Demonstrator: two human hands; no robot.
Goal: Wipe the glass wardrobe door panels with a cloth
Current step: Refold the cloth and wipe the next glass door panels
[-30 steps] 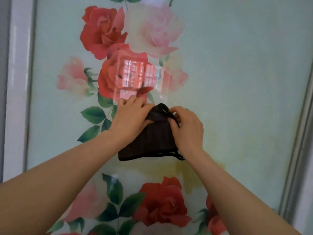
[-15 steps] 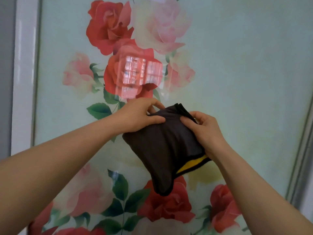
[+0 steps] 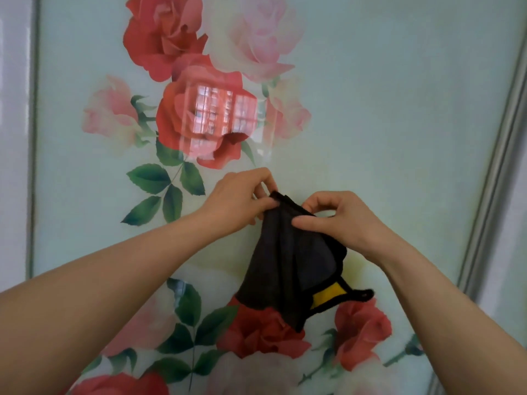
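Since a moment ago, both hands have drawn closer together at the cloth's top edge, and the dark cloth (image 3: 288, 260) has unfolded further, hanging longer and looser in front of the door. Its lower right corner now shows a yellow underside (image 3: 328, 293) edged in black trim, with a small loop sticking out to the right.

At the top left corner of the cloth, the left hand (image 3: 239, 201) pinches the fabric between thumb and curled fingers. Just to its right, the right hand (image 3: 339, 218) pinches the top edge too, thumb pressed across the fabric and forefinger arched above it. Both bare forearms reach in from the bottom corners.

Behind the cloth stands the glass wardrobe door panel (image 3: 399, 109), pale green and printed with red and pink roses (image 3: 176, 38) and green leaves. A window reflection (image 3: 222, 115) glints on the central red rose. A pale frame (image 3: 496, 172) borders the panel's right side, and a white strip (image 3: 14, 138) its left.
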